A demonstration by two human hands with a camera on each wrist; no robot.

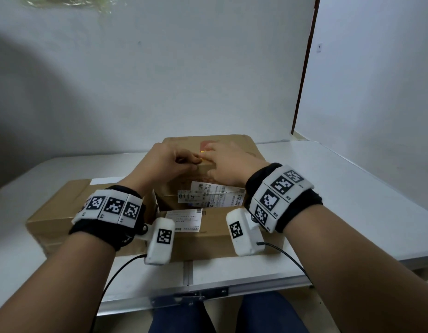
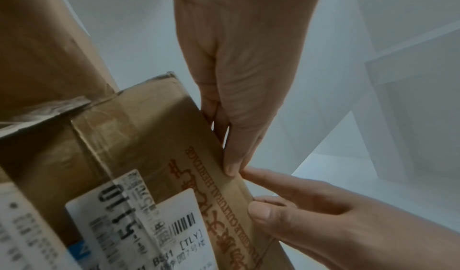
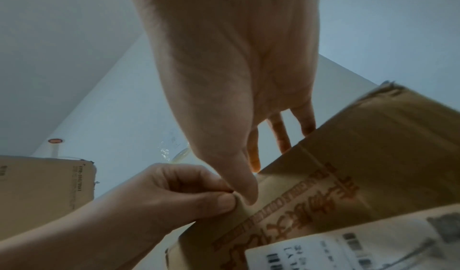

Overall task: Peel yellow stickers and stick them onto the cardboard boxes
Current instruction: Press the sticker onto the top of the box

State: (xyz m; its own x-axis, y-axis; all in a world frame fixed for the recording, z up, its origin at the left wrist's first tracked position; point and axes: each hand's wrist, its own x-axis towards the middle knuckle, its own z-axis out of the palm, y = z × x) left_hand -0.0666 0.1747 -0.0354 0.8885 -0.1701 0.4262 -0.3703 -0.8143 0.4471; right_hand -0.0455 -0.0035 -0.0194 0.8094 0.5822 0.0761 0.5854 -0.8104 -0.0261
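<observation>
A small cardboard box [image 1: 232, 143] with red print lies on top of a larger box [image 1: 64, 203]. Both hands meet at its near top edge. A thin strip of yellow sticker [image 1: 202, 156] shows between them. My left hand [image 1: 191, 163] has curled fingers, and its thumb and forefinger pinch at that edge by the sticker's end [image 3: 224, 195]. My right hand [image 1: 215, 152] lies with straight fingers pressing on the box top [image 3: 373, 146], its thumb against the box's printed side. Most of the sticker is hidden under the fingers.
White shipping labels [image 1: 208, 193] cover the small box's near side and the larger box's top. The boxes sit on a white folding table [image 1: 328, 188] against a white wall. Crumpled clear plastic [image 3: 169, 146] lies behind the hands. My knees are below the table's front edge.
</observation>
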